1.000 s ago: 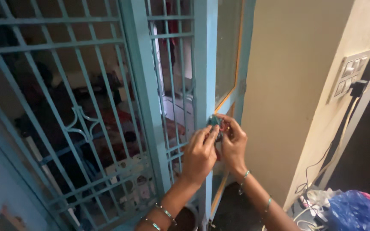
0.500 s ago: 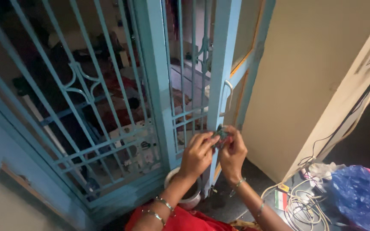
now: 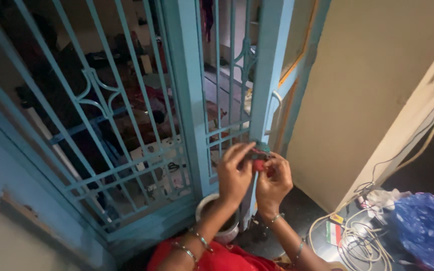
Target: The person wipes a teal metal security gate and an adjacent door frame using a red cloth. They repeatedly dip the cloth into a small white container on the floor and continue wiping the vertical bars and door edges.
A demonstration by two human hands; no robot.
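Note:
My left hand [image 3: 234, 173] and my right hand [image 3: 273, 181] are both raised to the edge of a light blue metal grille gate [image 3: 269, 75]. Their fingers are closed around a small dark latch or lock with a red part [image 3: 258, 159] on the gate's upright bar. The hands cover most of it, so I cannot tell its exact kind. Bangles sit on both wrists. A curved metal handle [image 3: 276, 108] is fixed to the gate just above the hands.
A fixed blue grille panel [image 3: 101, 125] fills the left. A round metal pot [image 3: 222, 228] stands on the floor below my hands. A cream wall [image 3: 367, 85] is at right, with tangled white cables [image 3: 357, 241] and a blue plastic bag [image 3: 425, 228] at lower right.
My view has tilted and shifted, so the hands now sit lower in frame. Both hands stay on the latch at the gate's edge.

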